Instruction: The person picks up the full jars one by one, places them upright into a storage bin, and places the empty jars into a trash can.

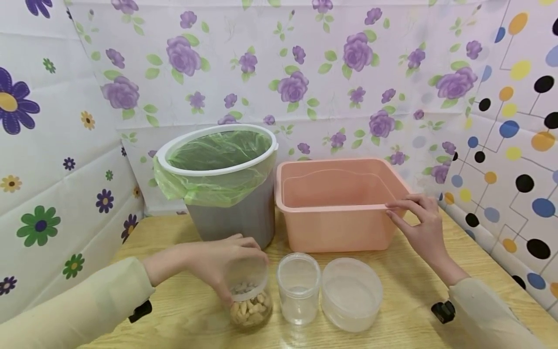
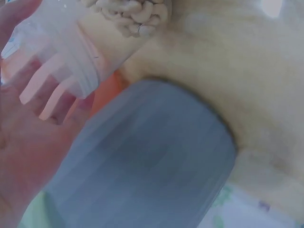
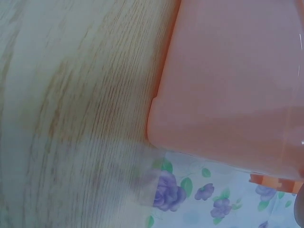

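Observation:
My left hand [image 1: 228, 259] grips a clear plastic jar from above and behind. Its fingers wrap round the jar's upper part, and the thumb lies on the near left side. Pale curved nuts, apparently cashews [image 1: 250, 310], fill the bottom of the jar [image 2: 90, 71]. Just right of it stands a second clear jar [image 1: 299, 286], and beside that a wide, low, frosted round container [image 1: 352, 293]. Over at the right, my right hand [image 1: 420, 223] pinches the front right rim of a pink plastic basin [image 1: 337, 228]. In the right wrist view, the basin's wall [image 3: 228, 85] fills much of the picture.
Behind my left hand stands a grey bin [image 1: 235, 218] with a white rim ring and a green bag liner [image 1: 218, 189]. Everything stands on a wood-grain table [image 1: 414, 300]. Patterned cloth [image 1: 248, 82] hangs behind and at both sides.

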The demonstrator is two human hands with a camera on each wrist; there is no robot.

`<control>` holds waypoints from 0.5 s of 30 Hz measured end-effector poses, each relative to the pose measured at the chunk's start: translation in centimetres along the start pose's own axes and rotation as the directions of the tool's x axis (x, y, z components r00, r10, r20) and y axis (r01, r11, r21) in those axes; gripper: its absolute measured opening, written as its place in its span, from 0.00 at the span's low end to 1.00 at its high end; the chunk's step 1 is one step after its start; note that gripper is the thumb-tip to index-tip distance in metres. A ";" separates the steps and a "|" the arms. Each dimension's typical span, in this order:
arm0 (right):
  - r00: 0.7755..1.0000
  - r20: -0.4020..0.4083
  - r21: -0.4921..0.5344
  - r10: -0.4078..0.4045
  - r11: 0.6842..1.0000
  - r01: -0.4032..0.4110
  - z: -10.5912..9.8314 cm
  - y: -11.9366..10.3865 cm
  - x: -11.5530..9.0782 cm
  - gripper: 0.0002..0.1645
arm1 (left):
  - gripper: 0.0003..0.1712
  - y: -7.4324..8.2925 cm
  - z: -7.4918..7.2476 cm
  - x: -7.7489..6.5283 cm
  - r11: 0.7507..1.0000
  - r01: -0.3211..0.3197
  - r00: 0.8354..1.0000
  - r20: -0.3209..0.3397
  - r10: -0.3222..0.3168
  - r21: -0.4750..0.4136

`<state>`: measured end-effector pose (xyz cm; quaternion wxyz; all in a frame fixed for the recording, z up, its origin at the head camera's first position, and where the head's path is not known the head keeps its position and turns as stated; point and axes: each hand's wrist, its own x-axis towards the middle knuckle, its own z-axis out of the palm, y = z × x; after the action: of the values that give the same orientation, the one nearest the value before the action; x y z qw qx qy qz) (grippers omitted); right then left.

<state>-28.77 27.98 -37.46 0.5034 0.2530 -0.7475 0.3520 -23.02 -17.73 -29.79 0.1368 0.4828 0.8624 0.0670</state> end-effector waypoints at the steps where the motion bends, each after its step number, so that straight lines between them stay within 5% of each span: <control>1: 1.000 0.002 -0.002 -0.003 1.000 0.003 0.0 0.4 -0.1 0.25 | 0.54 0.2 -0.6 -0.1 1.000 0.001 1.000 0.015 -0.001 -0.001; 15: 1.000 0.010 -0.010 -0.004 1.000 0.005 0.0 1.3 -0.5 0.25 | 0.55 3.7 -9.2 0.0 0.998 0.019 0.987 0.156 -0.027 0.055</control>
<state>-29.60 28.81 -38.26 0.5018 0.2539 -0.7511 0.3459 -22.78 -15.63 -20.07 0.1922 0.4800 0.8560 0.0043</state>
